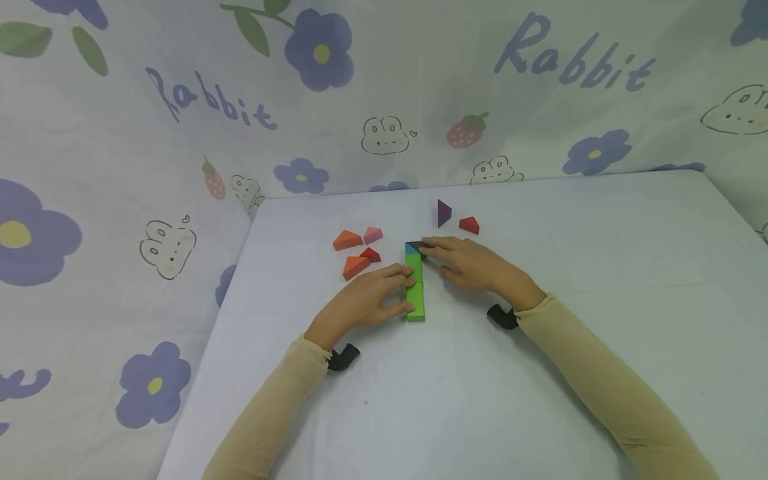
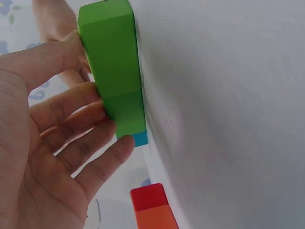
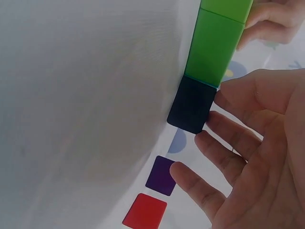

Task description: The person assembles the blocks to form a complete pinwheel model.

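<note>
Two green blocks (image 1: 415, 292) lie end to end in a column on the white table, with a blue block (image 1: 411, 249) at the far end. A dark triangular block (image 3: 193, 104) adjoins the blue one on its right. My left hand (image 1: 373, 294) rests its outstretched thumb and fingertips along the left side of the green blocks. At the far end of the column, my right hand (image 1: 471, 262) touches the dark block with its fingertips, the fingers only slightly bent. Part of the dark block is hidden under those fingers in the head view.
Left of the column lie orange blocks (image 1: 347, 240), a pink block (image 1: 373, 235) and a small red block (image 1: 371, 255). Beyond the right hand are a purple block (image 1: 443, 213) and another red block (image 1: 470, 225). A patterned cloth (image 1: 420, 80) hangs behind the table.
</note>
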Demonstrator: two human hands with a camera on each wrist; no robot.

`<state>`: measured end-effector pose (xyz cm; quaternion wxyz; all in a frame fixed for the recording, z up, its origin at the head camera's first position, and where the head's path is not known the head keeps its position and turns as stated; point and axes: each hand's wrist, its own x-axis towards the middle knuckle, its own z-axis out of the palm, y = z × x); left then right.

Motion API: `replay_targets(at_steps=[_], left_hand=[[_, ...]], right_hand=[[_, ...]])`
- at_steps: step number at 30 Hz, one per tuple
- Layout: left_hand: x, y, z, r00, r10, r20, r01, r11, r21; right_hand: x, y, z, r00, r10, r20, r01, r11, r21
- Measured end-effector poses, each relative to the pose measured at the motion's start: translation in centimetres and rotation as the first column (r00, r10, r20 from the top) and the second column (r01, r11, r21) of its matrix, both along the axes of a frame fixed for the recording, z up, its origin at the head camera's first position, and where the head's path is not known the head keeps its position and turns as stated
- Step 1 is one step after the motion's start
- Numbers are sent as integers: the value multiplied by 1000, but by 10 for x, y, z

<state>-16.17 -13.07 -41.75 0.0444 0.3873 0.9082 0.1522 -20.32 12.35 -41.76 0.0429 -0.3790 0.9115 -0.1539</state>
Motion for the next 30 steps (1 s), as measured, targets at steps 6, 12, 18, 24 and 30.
replay_targets(at_steps=[6, 12, 18, 24, 30], left_hand=[[1, 0, 2, 1000, 5, 1, -5, 1000, -6], [1, 0, 2, 1000, 6, 3, -6, 1000, -5], [1, 0, 2, 1000, 6, 10, -6, 1000, -3], [1, 0, 3, 1000, 3, 7, -3, 1000, 4], [1, 0, 4, 1000, 8, 21, -8, 1000, 5]], right_hand=[[1, 0, 1, 1000, 7, -4, -7, 1000, -2], [1, -1, 3, 1000, -1, -2, 1, 1000, -10], [0, -4, 2, 1000, -18, -13, 17, 1000, -23], [-2, -5, 0, 1000, -16, -23, 16, 1000, -22], [-10, 12, 7, 997, -80, -18, 80, 997, -13]])
